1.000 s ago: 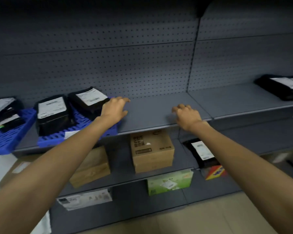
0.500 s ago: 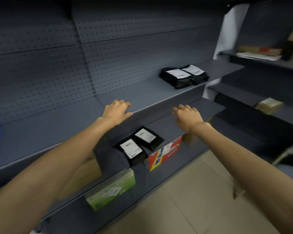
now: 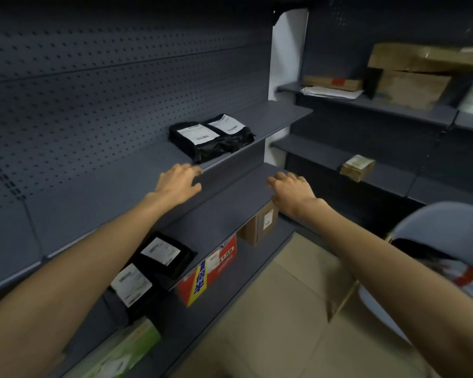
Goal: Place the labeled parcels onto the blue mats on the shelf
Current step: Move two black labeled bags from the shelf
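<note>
- Grey shelving: runs from near left to far right. No blue mat shows in this view.
- Labelled parcels: two black film-wrapped packs lie touching side by side on the upper shelf, just beyond the hands, white labels up. Two more black parcels lie on the lower shelf, near left.
- Handling, as judged: light, pliant and likely slippery, so liable to sag. Best taken by opposite side edges with fingers beneath.
- Left hand: palm down at the upper shelf's front edge, fingers loosely curved, holding nothing.
- Right hand: palm down over the lower shelf's far right end, fingers relaxed and drooping, empty.
</note>
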A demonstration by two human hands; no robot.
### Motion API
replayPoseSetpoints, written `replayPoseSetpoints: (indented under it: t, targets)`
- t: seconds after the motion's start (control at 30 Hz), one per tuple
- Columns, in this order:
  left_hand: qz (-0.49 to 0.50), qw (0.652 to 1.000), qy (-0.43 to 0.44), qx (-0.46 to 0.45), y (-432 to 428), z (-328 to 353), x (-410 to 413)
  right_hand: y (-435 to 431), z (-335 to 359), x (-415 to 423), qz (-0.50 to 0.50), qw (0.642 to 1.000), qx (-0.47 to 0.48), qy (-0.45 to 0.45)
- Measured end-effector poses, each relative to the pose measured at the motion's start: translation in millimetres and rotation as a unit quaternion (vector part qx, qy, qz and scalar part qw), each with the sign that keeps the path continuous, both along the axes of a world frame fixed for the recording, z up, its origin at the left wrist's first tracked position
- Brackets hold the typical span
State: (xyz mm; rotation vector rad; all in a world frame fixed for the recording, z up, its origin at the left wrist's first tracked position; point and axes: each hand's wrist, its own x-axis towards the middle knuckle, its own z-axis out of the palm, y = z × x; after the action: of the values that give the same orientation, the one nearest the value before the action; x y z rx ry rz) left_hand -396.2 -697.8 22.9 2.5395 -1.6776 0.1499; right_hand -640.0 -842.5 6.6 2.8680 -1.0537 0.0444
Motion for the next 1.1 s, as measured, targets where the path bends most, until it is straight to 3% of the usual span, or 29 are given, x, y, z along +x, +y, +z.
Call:
replayPoseSetpoints:
  t: [0.4, 0.67, 0.87, 1.1]
  targets:
    - [0.093, 0.991, 0.038, -0.092, -148, 18, 115, -151, 28, 161, 0.053, 0.998, 0.004, -0.04]
    - [0.188, 0.982, 0.005, -0.023, -213, 4, 119, -205, 5, 235, 0.07, 0.993, 0.058, -0.077]
    - [0.293, 0.956, 0.009, 0.022, -243, -1, 113, -244, -14, 273, 0.115, 0.989, 0.052, -0.074]
    - [0.442, 0.89, 0.107, 0.035, -293, -11, 88, -288, -20, 288, 0.147, 0.969, 0.199, -0.013]
